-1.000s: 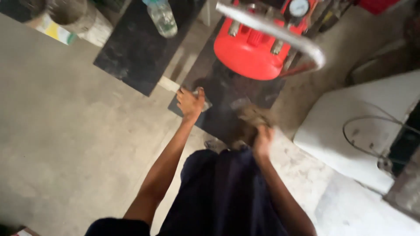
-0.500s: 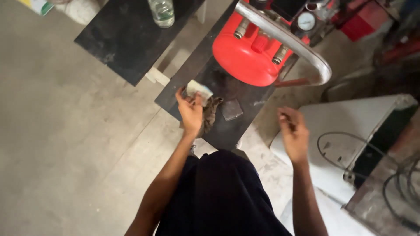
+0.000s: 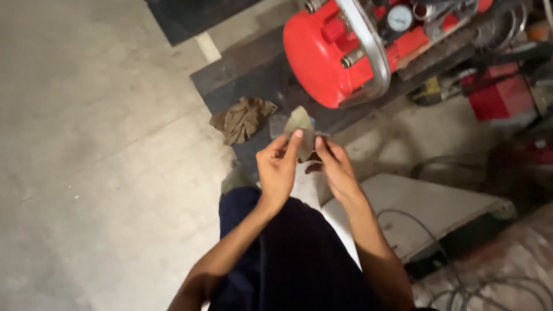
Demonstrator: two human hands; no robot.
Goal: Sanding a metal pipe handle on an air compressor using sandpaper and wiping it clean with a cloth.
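Observation:
Both of my hands are raised in front of me over my dark trousers. My left hand [image 3: 277, 170] pinches a small pale, curled sheet [image 3: 301, 128], like a piece of sandpaper or paper, between thumb and fingers. My right hand [image 3: 336, 169] touches the sheet's lower right edge with its fingertips. A crumpled brown rag [image 3: 242, 118] lies on a dark mat [image 3: 230, 86] just beyond my hands.
A red air compressor [image 3: 322, 52] with a silver handle and gauge stands ahead on the mat. A white slab [image 3: 426, 207] with cables lies at right. Red boxes and tools clutter the far right. Grey concrete floor [image 3: 86, 144] spreads to the left.
My left hand lifted the pale sheet off the mat and drew it toward me. My right hand came in from the right to meet it. The rag now lies on the mat.

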